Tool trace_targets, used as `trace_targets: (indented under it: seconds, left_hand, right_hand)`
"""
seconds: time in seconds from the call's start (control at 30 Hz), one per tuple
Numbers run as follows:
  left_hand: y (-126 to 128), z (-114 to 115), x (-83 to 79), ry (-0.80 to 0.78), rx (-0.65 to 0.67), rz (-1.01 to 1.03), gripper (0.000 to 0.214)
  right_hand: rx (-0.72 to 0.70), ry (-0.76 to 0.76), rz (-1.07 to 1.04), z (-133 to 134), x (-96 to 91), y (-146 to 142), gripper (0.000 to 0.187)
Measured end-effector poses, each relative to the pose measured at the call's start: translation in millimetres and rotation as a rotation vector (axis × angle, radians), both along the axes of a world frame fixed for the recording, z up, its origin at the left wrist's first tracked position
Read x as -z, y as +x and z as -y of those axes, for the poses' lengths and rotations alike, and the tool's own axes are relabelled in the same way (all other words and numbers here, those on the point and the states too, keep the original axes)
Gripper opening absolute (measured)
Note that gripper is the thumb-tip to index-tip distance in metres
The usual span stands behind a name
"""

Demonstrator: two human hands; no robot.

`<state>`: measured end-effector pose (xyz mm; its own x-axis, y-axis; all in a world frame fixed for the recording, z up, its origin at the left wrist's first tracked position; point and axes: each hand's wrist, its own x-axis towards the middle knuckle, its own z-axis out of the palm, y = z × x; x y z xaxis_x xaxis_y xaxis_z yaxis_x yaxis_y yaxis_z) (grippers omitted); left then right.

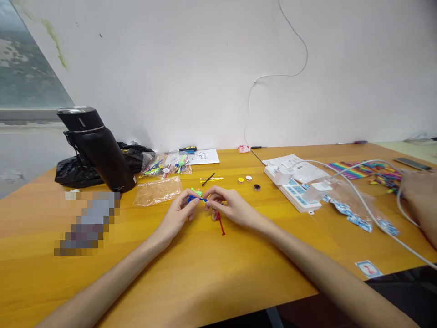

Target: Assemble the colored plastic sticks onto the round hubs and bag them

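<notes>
Both my hands meet over the middle of the table, pinching one small blue plastic piece (193, 199). My left hand (177, 212) has its thumb and forefinger closed on the wider end. My right hand (230, 206) grips the thin end at the other side. A red plastic stick (221, 225) with a forked tip lies under my right fingers, its upper part hidden. Just behind my fingertips is a bright green piece (196, 192), partly covered. Farther back, a black stick (208, 179) lies across a yellow one (218, 179).
Small discs, yellow (241, 180), white (249, 178) and black (256, 187), lie right of centre. A black flask (102, 150) stands left, near an empty clear bag (159, 191) and bagged pieces (165, 165). A power strip (297, 193) with white cables and another person's hand (418, 200) are right.
</notes>
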<state>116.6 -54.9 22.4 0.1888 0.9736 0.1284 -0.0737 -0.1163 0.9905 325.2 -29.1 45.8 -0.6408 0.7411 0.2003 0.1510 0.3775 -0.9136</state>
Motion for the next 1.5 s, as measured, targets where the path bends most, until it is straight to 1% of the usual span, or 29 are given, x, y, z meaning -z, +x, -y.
trace_targets:
  seconds: [0.1,0.17,0.27,0.37,0.43,0.53,0.6,0.67,0.73,0.8,0.93,1.03,1.1,1.17,1.23,1.33,1.4,1.5]
  left_hand:
    - [-5.4,-3.9,-1.6,0.006,-0.101,0.045,0.027]
    - [-9.0,-6.5,-2.3,0.013,-0.158,0.064,0.027]
    - [-11.4,-9.0,-1.7,0.011,-0.175,0.052,0.028]
    - [-9.5,-10.2,1.2,-0.037,-0.133,0.086,0.031]
    - [-7.2,-10.5,4.4,-0.064,-0.065,0.094,0.032]
    - [-4.6,-10.0,10.3,-0.01,0.034,0.003,0.032]
    - [-3.9,-8.4,13.3,0.042,0.061,-0.09,0.032]
    - [-3.8,-6.1,14.4,0.06,0.073,-0.163,0.032]
    - [-3.8,-3.8,13.8,0.058,0.076,-0.208,0.032]
    - [-3.8,-2.1,12.6,0.058,0.073,-0.238,0.032]
    - [-3.8,-1.7,12.0,0.078,0.07,-0.266,0.032]
    - [-3.0,-1.8,12.2,0.083,0.062,-0.259,0.031]
    - [-2.1,-1.2,11.9,0.08,0.056,-0.244,0.03]
    - [-0.8,-0.3,11.3,0.066,0.057,-0.205,0.03]
    - [0.2,0.1,10.9,0.057,0.062,-0.152,0.028]
    - [1.0,-1.3,10.0,0.048,0.051,-0.081,0.027]
    - [1.0,-2.5,8.2,-0.023,0.026,0.022,0.029]
    - [1.0,-1.9,3.3,-0.265,0.038,0.299,0.025]
  right_hand:
    - [0.068,-0.034,-0.02,-2.3,-1.4,2.0,0.027]
    - [0.135,-0.016,-0.04,-4.7,-1.8,3.4,0.03]
    - [0.189,-0.007,-0.077,-10.6,-1.1,4.9,0.032]
    - [0.202,-0.08,-0.147,-20.5,0.8,6.9,0.035]
    - [0.242,-0.113,-0.188,-28.1,2.3,9.6,0.037]
    - [0.343,-0.094,-0.195,-36.7,5.2,16.3,0.038]
    - [0.448,0.029,-0.123,-39.5,8.2,21.4,0.036]
    - [0.572,0.244,0.039,-41.1,12.1,25.5,0.032]
    - [0.663,0.44,0.233,-43.4,16.2,27.4,0.028]
    - [0.7,0.53,0.387,-47.1,19.9,27.1,0.025]
    - [0.675,0.54,0.564,-54.8,23.9,23.6,0.025]
    - [0.674,0.512,0.633,-56.1,24.6,22.3,0.028]
    - [0.653,0.509,0.632,-55.2,25.1,22.2,0.027]
    - [0.575,0.53,0.607,-53.9,25.5,22.5,0.018]
    - [0.492,0.552,0.57,-52.1,25.4,22.4,0.014]
    - [0.436,0.553,0.46,-44.6,22.1,19.3,0.018]
    - [0.395,0.552,0.369,-33.9,17.4,13.8,0.022]
    - [0.24,0.608,0.277,-11.8,9.7,1.2,0.026]
